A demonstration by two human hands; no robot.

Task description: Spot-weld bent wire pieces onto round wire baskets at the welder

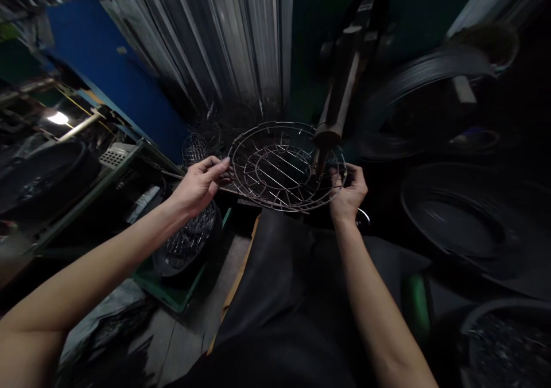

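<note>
A round wire basket point(282, 147) with a ringed bottom and several parallel bars is held out in front of my lap. My left hand point(202, 182) pinches its rim on the left side, thumb on top. On the right, my right hand point(349, 191) has its fingers closed around the rim. The cylindrical arm of a machine point(342, 98) comes down from above, and its dark tip reaches the basket's right part; whether it touches the wire I cannot tell.
Left of my lap, a black tub point(185, 239) of wire pieces stands in a green crate point(185, 302). A blue panel point(112, 78) rises at the left. To the right are a coil of wire point(430, 69), a black basin point(456, 221) and a bucket of small metal parts point(512, 348).
</note>
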